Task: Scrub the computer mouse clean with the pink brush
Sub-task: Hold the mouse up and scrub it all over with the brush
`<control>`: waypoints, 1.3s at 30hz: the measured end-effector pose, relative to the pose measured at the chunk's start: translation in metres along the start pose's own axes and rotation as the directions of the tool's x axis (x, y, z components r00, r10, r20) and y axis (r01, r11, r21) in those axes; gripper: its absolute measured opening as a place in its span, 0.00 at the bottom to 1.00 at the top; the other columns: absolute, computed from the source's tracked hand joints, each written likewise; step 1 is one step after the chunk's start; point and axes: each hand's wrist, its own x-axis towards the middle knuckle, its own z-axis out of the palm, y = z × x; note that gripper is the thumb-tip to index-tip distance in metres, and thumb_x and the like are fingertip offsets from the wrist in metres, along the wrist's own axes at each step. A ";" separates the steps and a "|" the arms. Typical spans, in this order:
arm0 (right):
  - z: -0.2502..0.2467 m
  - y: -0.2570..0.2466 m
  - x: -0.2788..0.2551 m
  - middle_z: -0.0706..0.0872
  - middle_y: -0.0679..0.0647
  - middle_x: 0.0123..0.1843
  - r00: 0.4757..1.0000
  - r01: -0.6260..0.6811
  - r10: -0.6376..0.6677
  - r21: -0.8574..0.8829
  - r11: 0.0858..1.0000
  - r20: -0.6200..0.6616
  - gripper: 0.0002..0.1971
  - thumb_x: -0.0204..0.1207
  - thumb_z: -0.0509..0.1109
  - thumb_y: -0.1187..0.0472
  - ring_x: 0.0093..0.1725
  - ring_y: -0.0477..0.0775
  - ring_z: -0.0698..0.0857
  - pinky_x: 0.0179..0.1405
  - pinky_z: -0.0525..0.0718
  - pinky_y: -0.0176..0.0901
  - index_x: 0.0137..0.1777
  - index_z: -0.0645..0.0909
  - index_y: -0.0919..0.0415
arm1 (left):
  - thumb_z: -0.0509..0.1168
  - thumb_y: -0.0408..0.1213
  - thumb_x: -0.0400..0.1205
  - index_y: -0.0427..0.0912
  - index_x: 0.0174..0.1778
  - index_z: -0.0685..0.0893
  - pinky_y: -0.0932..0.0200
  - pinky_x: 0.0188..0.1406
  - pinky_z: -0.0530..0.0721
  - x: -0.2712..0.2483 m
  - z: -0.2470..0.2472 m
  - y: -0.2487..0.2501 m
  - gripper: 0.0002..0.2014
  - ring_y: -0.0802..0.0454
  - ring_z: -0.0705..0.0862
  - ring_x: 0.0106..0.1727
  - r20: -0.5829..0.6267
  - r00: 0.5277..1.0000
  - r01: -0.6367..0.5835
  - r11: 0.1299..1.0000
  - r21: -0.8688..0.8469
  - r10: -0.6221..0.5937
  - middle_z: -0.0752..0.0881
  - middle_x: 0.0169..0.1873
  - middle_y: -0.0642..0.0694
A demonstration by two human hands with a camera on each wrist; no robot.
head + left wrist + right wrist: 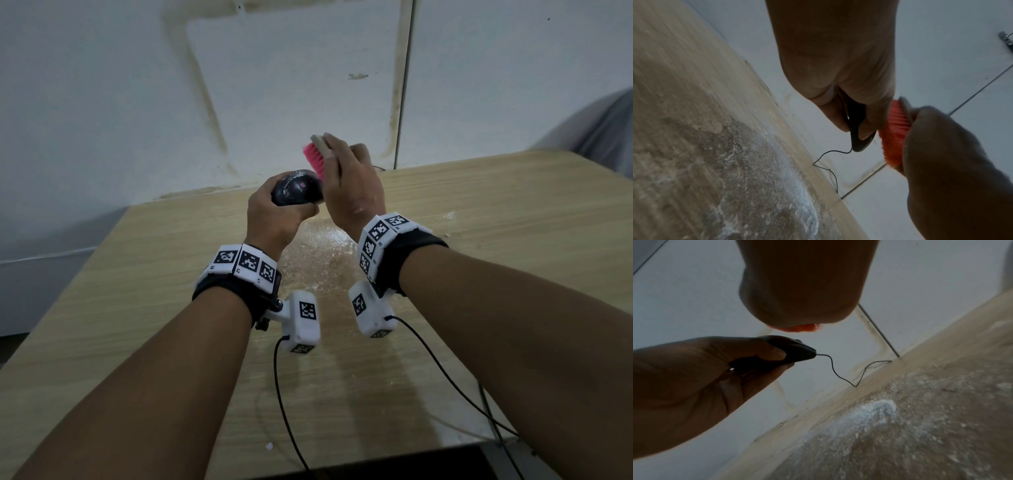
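Two forearms fill the lower part of the head view, each strapped with one black band carrying white marker blocks, and one thin black cable hangs from each wrist unit over the wooden table. White powder is scattered across the tabletop beneath the hands, below a stained white wall. One computer mouse is held in the air above the table by the left hand, whose fingers are curled round its sides; its long axis runs away from the person towards the wall, nose forward, and from that end its thin cord droops to the table's far edge. One pink brush is gripped by the right hand, fingers wrapped over its pale back, and the bristles are turned left against the right side of the mouse. Much of the brush is hidden behind the right hand.
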 end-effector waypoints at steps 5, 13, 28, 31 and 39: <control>0.004 -0.004 0.000 0.82 0.55 0.61 0.997 0.078 -0.078 -0.033 0.996 0.018 0.20 0.89 0.56 0.45 0.51 0.49 0.85 0.49 0.89 0.49 0.77 0.77 0.45 | 0.83 0.25 0.62 0.43 0.62 0.86 0.55 0.53 0.90 0.002 -0.003 0.001 0.32 0.51 0.88 0.52 -0.007 1.000 -0.008 1.000 -0.027 0.008 0.88 0.52 0.47; -0.003 0.008 0.001 0.80 0.60 0.64 0.988 -0.157 0.157 -0.031 0.987 0.011 0.21 0.90 0.55 0.47 0.57 0.55 0.84 0.58 0.85 0.50 0.79 0.75 0.47 | 0.82 0.26 0.61 0.48 0.61 0.84 0.57 0.55 0.89 0.004 0.004 -0.001 0.33 0.53 0.88 0.52 -0.009 1.000 -0.010 0.998 0.058 0.011 0.88 0.52 0.50; 0.002 0.008 0.013 0.80 0.61 0.64 0.980 -0.173 0.178 -0.066 0.983 0.089 0.21 0.91 0.53 0.44 0.59 0.57 0.84 0.62 0.81 0.47 0.79 0.75 0.45 | 0.81 0.25 0.61 0.43 0.63 0.84 0.58 0.52 0.90 0.001 0.002 0.000 0.33 0.55 0.87 0.47 0.002 0.997 -0.072 0.995 0.072 0.072 0.88 0.50 0.49; 0.004 0.010 0.008 0.79 0.59 0.65 0.981 -0.183 0.182 0.013 0.983 0.070 0.21 0.91 0.54 0.46 0.57 0.53 0.82 0.61 0.79 0.43 0.80 0.74 0.46 | 0.82 0.25 0.61 0.44 0.65 0.84 0.62 0.51 0.89 0.002 0.002 0.001 0.34 0.53 0.87 0.50 0.003 0.998 -0.058 0.996 0.073 0.058 0.87 0.53 0.47; 0.003 -0.010 0.000 0.84 0.59 0.60 0.973 0.229 -0.226 0.058 0.972 -0.053 0.19 0.88 0.62 0.50 0.52 0.53 0.87 0.46 0.88 0.45 0.74 0.81 0.53 | 0.84 0.27 0.62 0.41 0.61 0.85 0.53 0.53 0.90 0.005 0.003 0.007 0.31 0.48 0.89 0.52 0.029 0.999 -0.016 1.000 -0.001 0.016 0.90 0.52 0.44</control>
